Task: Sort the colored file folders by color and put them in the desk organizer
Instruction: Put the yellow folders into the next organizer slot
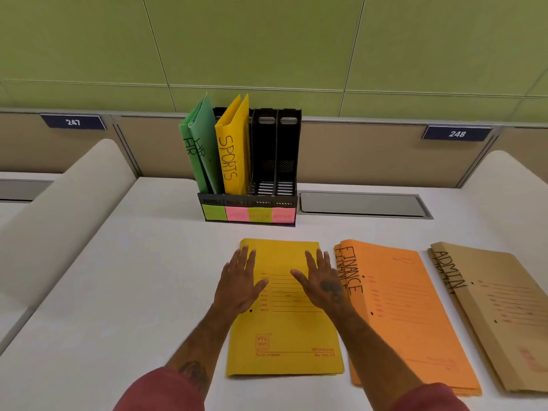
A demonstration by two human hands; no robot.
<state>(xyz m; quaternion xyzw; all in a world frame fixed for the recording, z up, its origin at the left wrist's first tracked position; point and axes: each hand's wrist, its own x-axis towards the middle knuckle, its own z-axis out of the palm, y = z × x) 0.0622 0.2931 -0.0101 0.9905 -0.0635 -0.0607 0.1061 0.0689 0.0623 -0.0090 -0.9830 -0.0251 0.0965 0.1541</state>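
Though flat, hands [240,281] [323,281] astride folder [284,330] edges

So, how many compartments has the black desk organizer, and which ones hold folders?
4 in the desk organizer, side by side. The leftmost holds the green folders, the second the yellow SPORTS folder; the third compartment and the fourth compartment look empty.

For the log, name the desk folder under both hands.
The yellow folder; left hand and right hand lie flat on it, orange folders and brown folders untouched.
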